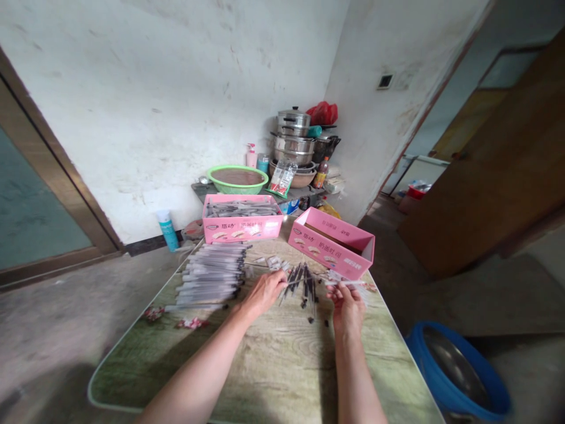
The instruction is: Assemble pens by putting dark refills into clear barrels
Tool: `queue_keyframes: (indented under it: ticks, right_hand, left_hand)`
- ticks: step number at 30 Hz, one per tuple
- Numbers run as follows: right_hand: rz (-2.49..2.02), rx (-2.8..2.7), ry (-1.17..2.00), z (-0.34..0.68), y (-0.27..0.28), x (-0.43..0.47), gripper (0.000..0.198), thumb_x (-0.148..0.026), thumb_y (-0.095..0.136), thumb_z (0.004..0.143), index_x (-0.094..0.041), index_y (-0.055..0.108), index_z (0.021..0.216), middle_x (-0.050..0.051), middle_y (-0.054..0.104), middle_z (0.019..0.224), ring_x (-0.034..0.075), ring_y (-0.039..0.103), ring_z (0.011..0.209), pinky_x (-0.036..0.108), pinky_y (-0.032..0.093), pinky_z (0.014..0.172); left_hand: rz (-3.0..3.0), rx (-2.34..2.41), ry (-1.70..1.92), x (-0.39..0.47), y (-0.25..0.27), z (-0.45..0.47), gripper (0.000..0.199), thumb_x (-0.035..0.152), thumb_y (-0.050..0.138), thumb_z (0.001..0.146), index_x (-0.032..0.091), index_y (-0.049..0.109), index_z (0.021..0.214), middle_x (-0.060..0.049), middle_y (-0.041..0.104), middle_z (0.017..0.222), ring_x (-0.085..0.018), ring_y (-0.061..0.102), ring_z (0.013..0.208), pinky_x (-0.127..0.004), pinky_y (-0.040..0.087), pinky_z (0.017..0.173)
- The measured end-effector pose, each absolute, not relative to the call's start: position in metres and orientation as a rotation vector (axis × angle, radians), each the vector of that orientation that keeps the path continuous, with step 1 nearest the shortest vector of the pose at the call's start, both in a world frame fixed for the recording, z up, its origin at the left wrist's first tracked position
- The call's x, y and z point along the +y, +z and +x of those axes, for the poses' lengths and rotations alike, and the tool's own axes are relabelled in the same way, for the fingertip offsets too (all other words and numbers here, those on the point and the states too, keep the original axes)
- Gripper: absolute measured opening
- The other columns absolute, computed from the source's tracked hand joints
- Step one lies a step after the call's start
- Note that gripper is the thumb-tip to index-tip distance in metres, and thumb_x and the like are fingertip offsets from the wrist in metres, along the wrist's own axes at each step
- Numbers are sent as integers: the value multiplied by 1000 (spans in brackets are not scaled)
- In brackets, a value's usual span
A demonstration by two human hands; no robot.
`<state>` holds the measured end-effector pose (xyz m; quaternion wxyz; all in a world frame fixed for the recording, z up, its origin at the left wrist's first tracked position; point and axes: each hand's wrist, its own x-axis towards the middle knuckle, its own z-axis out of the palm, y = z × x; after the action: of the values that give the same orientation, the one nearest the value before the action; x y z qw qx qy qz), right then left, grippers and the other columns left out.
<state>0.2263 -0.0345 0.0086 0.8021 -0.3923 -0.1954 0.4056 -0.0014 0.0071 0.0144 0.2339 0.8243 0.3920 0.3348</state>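
My left hand pinches one end of a thin rod, apparently a pen refill, above the table. Fingers curled and palm partly up, my right hand grips a whitish translucent tube like a pen barrel. Between the hands lies a loose fan of dark refills, with small black caps near it. To the left, many whitish pens are laid side by side in a stack. Small clear and white pieces are scattered behind my left hand.
On the wood-patterned table, a pink box full of pens stands behind the stack; another pink box is open at right. Beyond are a green basin and stacked pots. A blue tub stands at lower right.
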Motion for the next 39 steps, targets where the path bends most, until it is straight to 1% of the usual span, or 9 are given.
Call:
queue_keyframes:
  ticks: [6,13,19,23,25,29,32,36,39]
  right_hand:
    - [-851,-416,846,227,10,-34,33,-22,86,55,-18,60,75,-5,67,62,15,68,55,21,54,44]
    - [-895,-468,841,223,10,-34,32,-25,85,57,-17,60,75,-4,67,62,15,67,53,21,54,44]
    - [-930,-527,877,217,11,-34,33,-29,86,57,-17,59,72,-3,67,60,16,68,53,23,56,46]
    - [-955,-583,929,209,11,-35,34,-30,87,57,-16,59,69,0,68,58,18,69,54,25,58,49]
    - [-980,-632,994,203,12,-36,33,-29,87,57,-16,59,69,2,70,60,20,70,55,26,59,51]
    - [-974,-694,1157,196,12,-37,29,-26,86,60,-15,63,73,6,73,65,21,72,59,27,59,53]
    - [-911,-575,1159,203,10,-36,26,-22,86,59,-16,63,70,5,72,63,20,72,59,26,59,53]
    - [-822,-400,1084,219,6,-34,23,-15,84,56,-18,62,65,1,71,63,20,72,61,26,60,54]
    - [-795,-356,1075,223,5,-33,22,-13,82,56,-19,62,64,0,71,63,20,72,62,26,60,54]
  left_hand:
    - [2283,1039,885,6,11,2,10,22,49,91,21,57,88,0,63,82,-14,59,75,-23,39,69]
    - [2266,1053,852,3,16,5,12,21,49,90,20,60,87,-1,62,81,-15,58,76,-24,39,71]
    - [2184,982,947,1,22,7,13,18,49,88,19,62,85,-2,64,82,-15,59,78,-24,42,73]
    - [2067,950,943,-1,24,10,17,16,48,87,19,64,92,-2,66,80,-15,61,73,-26,45,73]
    - [2002,920,926,-4,26,13,23,14,45,87,19,64,99,-2,67,83,-15,63,72,-26,47,73]
    - [1992,846,938,-10,31,19,33,12,41,89,22,60,115,-6,66,108,-16,66,89,-28,49,82]
    - [2053,842,986,-12,32,21,39,13,41,91,23,54,125,-8,60,121,-16,64,95,-30,49,87]
    - [2257,824,895,-14,30,26,39,11,42,90,23,58,123,-7,62,117,-18,60,104,-31,46,93]
    - [2435,700,760,-17,28,33,42,5,39,88,22,63,118,-7,64,112,-18,58,103,-30,44,93]
